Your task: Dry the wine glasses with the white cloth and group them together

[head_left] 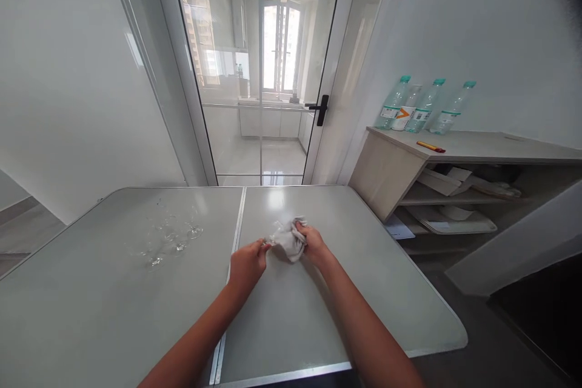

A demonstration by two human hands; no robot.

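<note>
Over the right half of the table, my left hand [248,260] is closed, its fingertips pinching a small clear glass [268,242]. The glass is partly covered by a crumpled white cloth [289,242], so its full shape is hidden. My right hand [313,244] grips the cloth from the other side and presses it around the glass. On the table's left half stands a group of several clear stemmed glasses [168,236]. They are so transparent that mainly their bases and highlights show.
A metal seam [242,212] divides the pale table [364,291]. Beyond its far edge is a glass door [261,151] with a black handle [322,110]. At right, a wooden shelf unit [386,163] bears several plastic bottles [443,109] and a yellow-red object [430,147].
</note>
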